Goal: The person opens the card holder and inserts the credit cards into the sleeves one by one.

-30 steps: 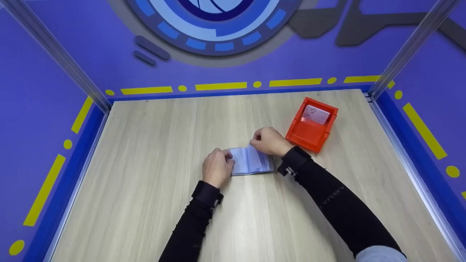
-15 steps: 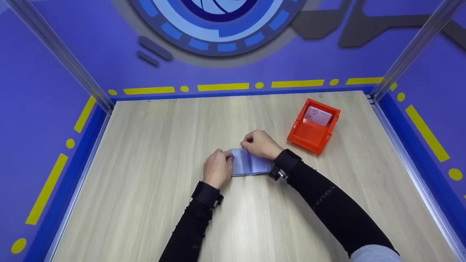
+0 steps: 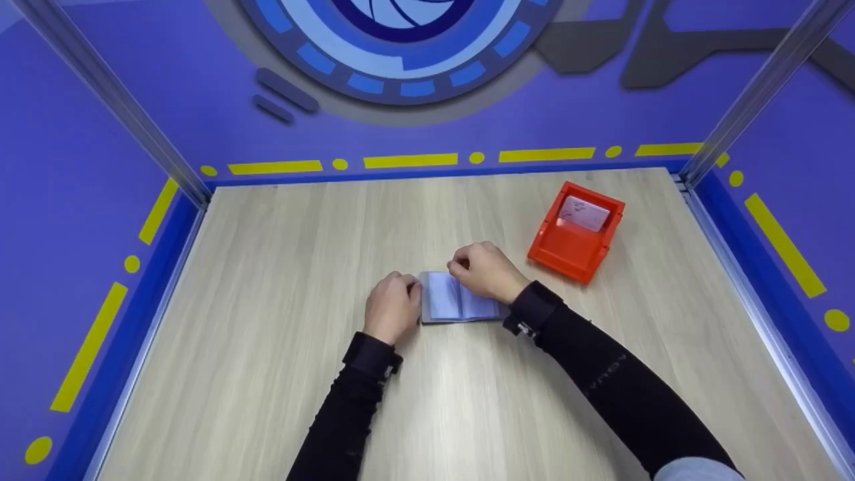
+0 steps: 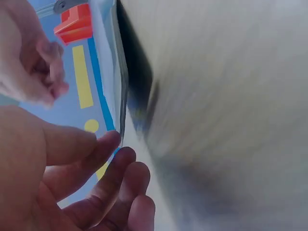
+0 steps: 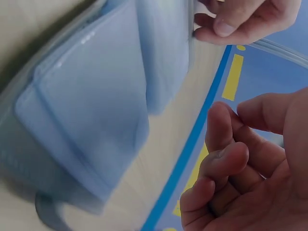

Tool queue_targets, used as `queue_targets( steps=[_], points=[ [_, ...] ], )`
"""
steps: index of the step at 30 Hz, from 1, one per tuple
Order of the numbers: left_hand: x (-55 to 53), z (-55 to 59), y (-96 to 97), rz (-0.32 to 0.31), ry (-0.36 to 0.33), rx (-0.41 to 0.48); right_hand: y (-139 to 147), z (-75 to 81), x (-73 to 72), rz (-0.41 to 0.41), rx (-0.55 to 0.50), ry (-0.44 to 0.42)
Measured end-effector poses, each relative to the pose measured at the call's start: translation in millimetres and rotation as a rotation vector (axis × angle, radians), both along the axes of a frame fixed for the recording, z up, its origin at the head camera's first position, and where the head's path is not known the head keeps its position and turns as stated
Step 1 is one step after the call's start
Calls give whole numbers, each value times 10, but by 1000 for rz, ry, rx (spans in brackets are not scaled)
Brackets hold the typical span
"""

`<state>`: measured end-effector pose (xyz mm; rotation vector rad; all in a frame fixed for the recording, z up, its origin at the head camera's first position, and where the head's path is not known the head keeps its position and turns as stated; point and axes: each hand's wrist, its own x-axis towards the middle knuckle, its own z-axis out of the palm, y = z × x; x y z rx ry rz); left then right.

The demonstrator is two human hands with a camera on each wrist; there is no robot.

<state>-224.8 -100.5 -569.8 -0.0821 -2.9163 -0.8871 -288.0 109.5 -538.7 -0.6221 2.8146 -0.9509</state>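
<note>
An open card holder (image 3: 444, 297) with a grey cover and translucent plastic sleeves lies spread on the table. My left hand (image 3: 393, 308) is at its left edge, with curled fingertips at the cover's rim; in the left wrist view the cover's edge (image 4: 121, 82) runs down to these fingertips. Above the right-hand sleeves hovers my right hand (image 3: 487, 270), its fingers curled. Thumb and index fingertip come together in the right wrist view, and I see nothing between them. There the sleeves (image 5: 96, 91) fan slightly apart, and a dark strap (image 5: 47, 211) sticks out from the cover.
A red bin (image 3: 568, 252) stands at the back right of the wooden table (image 3: 300, 280), with a pinkish patterned card (image 3: 584, 212) leaning inside it. Blue-purple panels (image 3: 414, 137) with yellow marks enclose the back and sides.
The right hand moved left across the card holder, turning a sleeve, then shifted slightly back right. The left hand slid a little left, uncovering the cover's left margin.
</note>
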Motion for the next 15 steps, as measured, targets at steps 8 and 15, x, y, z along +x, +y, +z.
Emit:
queue_targets(
  steps=[8,15],
  points=[
    [11,45,25,9,-38,-3,145,-12,120,-6,37,34],
    [16,-6,41,45,-83,-5,234,-26,206,-1,58,32]
  ],
)
